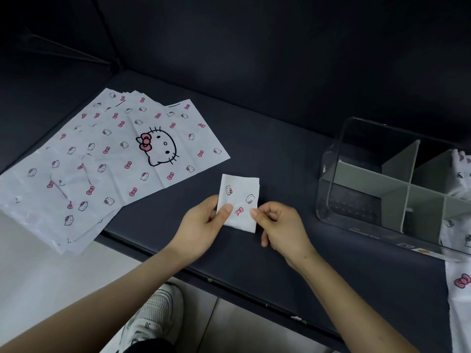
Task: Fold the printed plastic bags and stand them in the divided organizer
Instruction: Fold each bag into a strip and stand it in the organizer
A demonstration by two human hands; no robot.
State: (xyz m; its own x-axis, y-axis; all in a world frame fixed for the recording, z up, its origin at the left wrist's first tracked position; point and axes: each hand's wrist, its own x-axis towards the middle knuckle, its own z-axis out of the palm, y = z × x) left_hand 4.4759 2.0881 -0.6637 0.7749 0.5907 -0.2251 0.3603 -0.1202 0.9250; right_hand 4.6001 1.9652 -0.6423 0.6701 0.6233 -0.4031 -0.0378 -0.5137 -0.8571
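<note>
You hold a folded printed bag (239, 200), now a small white rectangle, between both hands just above the dark sofa seat (280, 149), near its front edge. Your left hand (204, 225) pinches the bag's lower left corner, thumb (225, 210) flat on the printed face and fingers behind it. Your right hand (280, 225) pinches the lower right edge between thumb and forefinger, the other fingers curled under.

To your left, the stack of unfolded bags (114, 154) lies fanned flat on the seat, its near end hanging over the front edge above the pale floor (38, 276).

To your right, well apart from the folded bag, the clear divided organizer (331, 200) stands on the seat, its grey dividers (400, 159) upright. More printed plastic (458, 276) shows at the organizer's far right end and drapes down past the seat; you cannot tell which compartment holds it.

A white sneaker (158, 309) shows below your forearms.
</note>
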